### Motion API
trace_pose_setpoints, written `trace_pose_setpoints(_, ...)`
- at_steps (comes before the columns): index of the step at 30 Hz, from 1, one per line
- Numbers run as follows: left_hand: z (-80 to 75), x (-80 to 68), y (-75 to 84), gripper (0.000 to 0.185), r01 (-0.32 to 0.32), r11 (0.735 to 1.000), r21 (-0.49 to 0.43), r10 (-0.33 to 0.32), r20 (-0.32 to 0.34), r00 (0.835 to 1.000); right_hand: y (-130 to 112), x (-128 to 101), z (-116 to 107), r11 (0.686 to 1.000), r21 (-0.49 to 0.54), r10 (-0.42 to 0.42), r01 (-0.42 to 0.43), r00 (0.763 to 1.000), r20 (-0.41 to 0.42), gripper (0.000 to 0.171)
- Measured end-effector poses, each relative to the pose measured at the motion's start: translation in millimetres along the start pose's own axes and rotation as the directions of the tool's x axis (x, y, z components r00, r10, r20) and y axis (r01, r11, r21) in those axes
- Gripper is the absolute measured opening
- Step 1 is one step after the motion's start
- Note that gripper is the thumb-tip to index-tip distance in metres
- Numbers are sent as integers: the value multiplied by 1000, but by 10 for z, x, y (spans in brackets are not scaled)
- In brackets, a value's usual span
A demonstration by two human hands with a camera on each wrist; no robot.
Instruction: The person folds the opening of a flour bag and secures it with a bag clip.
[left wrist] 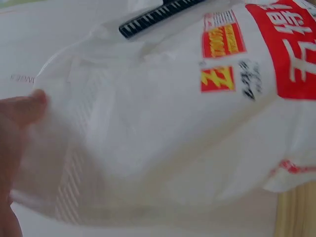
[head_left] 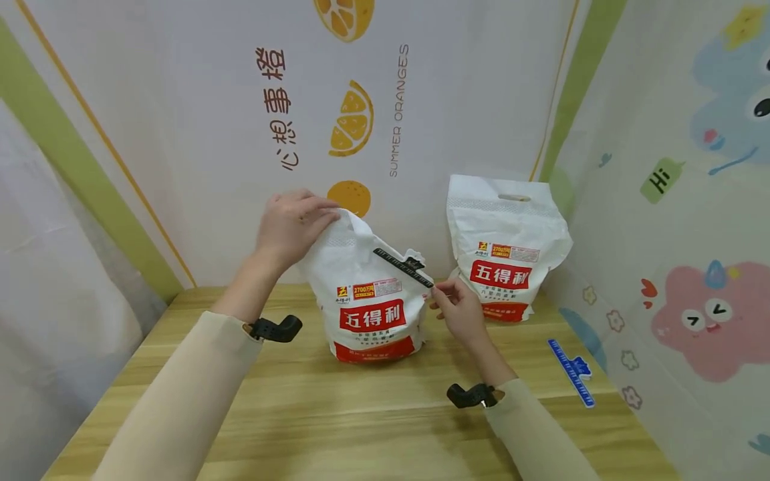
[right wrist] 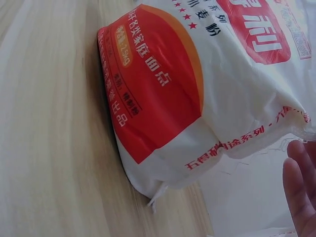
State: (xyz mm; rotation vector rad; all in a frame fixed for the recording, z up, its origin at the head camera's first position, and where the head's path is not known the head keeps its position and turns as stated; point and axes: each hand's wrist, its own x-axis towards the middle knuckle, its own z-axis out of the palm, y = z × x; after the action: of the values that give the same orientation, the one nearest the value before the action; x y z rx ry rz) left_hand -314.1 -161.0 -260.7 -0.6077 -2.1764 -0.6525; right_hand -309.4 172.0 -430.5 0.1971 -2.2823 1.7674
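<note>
A white flour bag (head_left: 333, 274) with red print stands on the wooden table, its upper part slanting down to the right. My left hand (head_left: 295, 224) grips its top left corner; in the left wrist view the thumb (left wrist: 27, 108) lies on the white plastic. Across the bag's upper right edge a black sealing clip (head_left: 402, 267) sits at a slant. At the clip's lower end, my right hand (head_left: 460, 310) pinches the bag's right edge between thumb and finger. The right wrist view shows these fingers (right wrist: 296, 187) at the edge, with the exact contact partly out of frame.
Behind my right hand stands a second flour bag (head_left: 508, 227), upright with a handle slot at its top. A blue sealing clip (head_left: 571, 373) lies on the table (head_left: 361, 427) at the right. Printed curtains (head_left: 210, 133) hang behind the table and along its right side.
</note>
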Motion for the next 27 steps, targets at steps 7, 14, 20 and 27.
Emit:
trace_pose_setpoints(7,26,-475,-208,60,440,760,-479,-487,29,873,-24,31,-17,999,29,17,-18,1000,19,22)
trace_pose_setpoints(14,207,-796,-301,37,472,600,-646,-584,49,810,-16,13,2,1000,7,-25,25,999,-27,18)
trace_pose_setpoints(20,275,-784,-266,30,417,621,-663,-597,-56,800,20,17,21,999,21,31,-30,998,-56,14)
trace_pose_setpoints(27,341,-1067,-372,30,489,394,-779,-587,196,785,43,14,3,995,74,69,-72,996,48,25)
